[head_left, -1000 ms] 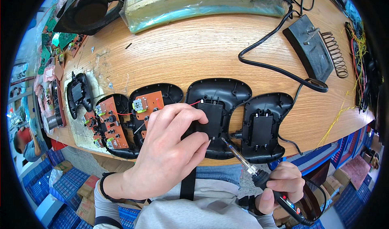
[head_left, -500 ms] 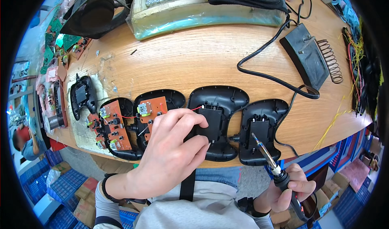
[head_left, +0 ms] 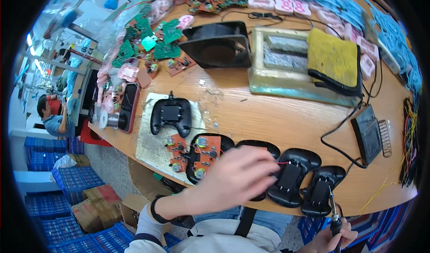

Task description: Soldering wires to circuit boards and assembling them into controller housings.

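My right hand (head_left: 335, 240) grips a soldering iron (head_left: 334, 217) by its black handle. The iron's metal tip is over the rightmost black game controller shell (head_left: 320, 191). My left hand (head_left: 237, 174) is smeared by motion and hovers over the middle of the row; what its fingers hold, if anything, cannot be seen. Beside its fingertips is another controller shell (head_left: 291, 177) with a black box in its middle and a red wire (head_left: 283, 163) at the top. Left of that, a shell (head_left: 259, 145) is mostly hidden by the hand. Orange circuit boards (head_left: 208, 156) lie on a further shell.
One more shell (head_left: 171, 114) rests on a pale sheet (head_left: 150, 141). Behind stand a black fan (head_left: 215, 44) and a tray (head_left: 257, 80) with a yellow cloth (head_left: 333, 58). A soldering stand (head_left: 366, 134) with a coil is at right. Another person (head_left: 58, 116) is far left.
The view has swung left, so the table's things appear farther right. My left hand has lifted slightly and blurred; my right hand still grips the soldering iron over the rightmost shell.
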The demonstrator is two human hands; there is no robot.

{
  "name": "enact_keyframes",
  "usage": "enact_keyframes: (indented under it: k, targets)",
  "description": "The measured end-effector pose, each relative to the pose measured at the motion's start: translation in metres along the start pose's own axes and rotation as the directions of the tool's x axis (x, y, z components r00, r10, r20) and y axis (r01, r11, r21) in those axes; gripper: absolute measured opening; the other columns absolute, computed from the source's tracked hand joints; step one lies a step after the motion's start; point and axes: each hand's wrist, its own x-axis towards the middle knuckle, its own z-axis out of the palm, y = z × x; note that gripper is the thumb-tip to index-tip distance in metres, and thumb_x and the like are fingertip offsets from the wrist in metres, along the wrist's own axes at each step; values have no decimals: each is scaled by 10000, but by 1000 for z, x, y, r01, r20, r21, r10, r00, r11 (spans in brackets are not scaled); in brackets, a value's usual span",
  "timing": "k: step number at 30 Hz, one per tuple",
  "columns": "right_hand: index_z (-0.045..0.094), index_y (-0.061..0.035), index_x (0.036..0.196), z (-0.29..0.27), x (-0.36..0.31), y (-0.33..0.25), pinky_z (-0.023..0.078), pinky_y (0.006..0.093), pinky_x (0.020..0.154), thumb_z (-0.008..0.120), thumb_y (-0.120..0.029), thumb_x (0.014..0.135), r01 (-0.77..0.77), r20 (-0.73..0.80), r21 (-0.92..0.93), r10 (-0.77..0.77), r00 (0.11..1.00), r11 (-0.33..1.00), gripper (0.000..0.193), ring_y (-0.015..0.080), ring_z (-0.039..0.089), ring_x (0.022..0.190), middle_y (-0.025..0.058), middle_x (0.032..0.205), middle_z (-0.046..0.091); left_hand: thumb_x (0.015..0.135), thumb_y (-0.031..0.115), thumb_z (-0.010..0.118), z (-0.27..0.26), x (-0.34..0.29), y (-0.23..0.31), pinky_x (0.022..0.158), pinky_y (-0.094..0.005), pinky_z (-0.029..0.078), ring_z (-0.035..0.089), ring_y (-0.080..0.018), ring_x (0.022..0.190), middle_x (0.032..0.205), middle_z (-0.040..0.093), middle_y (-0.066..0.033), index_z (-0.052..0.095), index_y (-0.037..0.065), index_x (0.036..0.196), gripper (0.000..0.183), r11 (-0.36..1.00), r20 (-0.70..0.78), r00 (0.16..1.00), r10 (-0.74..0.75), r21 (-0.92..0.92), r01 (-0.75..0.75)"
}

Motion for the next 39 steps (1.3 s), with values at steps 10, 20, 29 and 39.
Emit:
enact_keyframes:
  k: [10,20,29,39]
  targets:
    - [393,-23,699,19,16,-23,339,279,470,535,-100,786,-246,56,60,243,969,968,184,171,395,493,44,611,373,759,144,653,-146,-14,-170,732,-313,463,606,-224,833,907,635,-114,619,-1,934,229,797,-465,837,-288,369,479]
    - [408,-25,665,12,13,-19,332,262,467,614,-154,800,-154,35,-47,156,987,987,278,155,396,505,36,622,374,662,240,757,-145,22,-214,840,-360,419,542,-280,955,988,601,-121,552,25,1019,464,796,-370,878,-304,407,447]
    - [392,-23,666,16,16,-23,342,266,473,592,-146,803,-288,34,87,286,958,954,272,148,399,505,40,599,381,719,137,713,-157,1,-206,717,-321,455,583,-216,797,836,599,-108,583,-9,877,252,790,-347,887,-304,429,439]
    - [386,-44,750,-7,6,-8,252,261,506,618,-256,744,-421,-55,176,436,898,890,315,98,320,477,12,532,345,779,95,661,-166,-23,-186,629,-226,464,584,-104,669,748,612,-59,615,-21,831,135,857,-431,859,-275,295,422]
